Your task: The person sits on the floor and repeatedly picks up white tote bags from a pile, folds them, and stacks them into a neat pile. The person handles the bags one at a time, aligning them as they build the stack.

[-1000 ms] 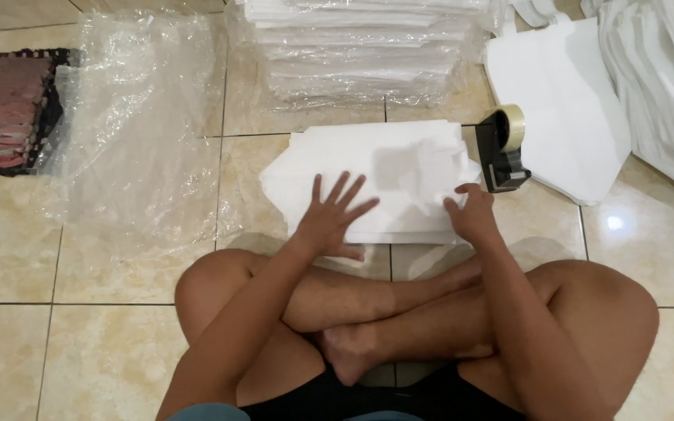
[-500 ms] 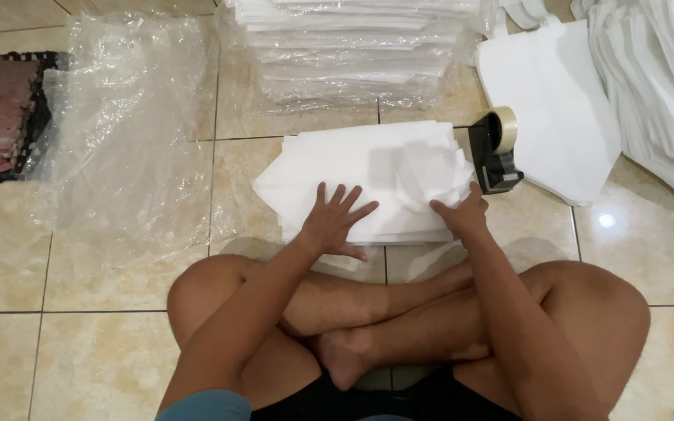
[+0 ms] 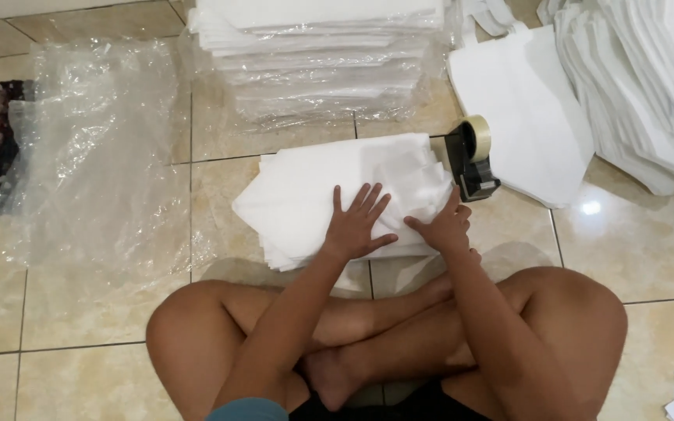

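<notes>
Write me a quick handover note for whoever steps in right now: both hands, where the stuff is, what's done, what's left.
Left hand: flat, fingers spread, pressing the folded white stack on the floor.
Right hand: on the stack's right edge, beside the tape dispenser.
Clear plastic sheet lies to the left; wrapped white piles lie behind.
Done: stack gathered. Left: it has no wrap or tape on it.

So it's a folded stack of white fabric pieces (image 3: 313, 199), lying flat on the tiled floor just left of the black tape dispenser (image 3: 471, 160), nearly touching it. The layers aren't lined up neatly, edges fan out at the near side, and the top is a bit rumpled toward the dispenser.
</notes>
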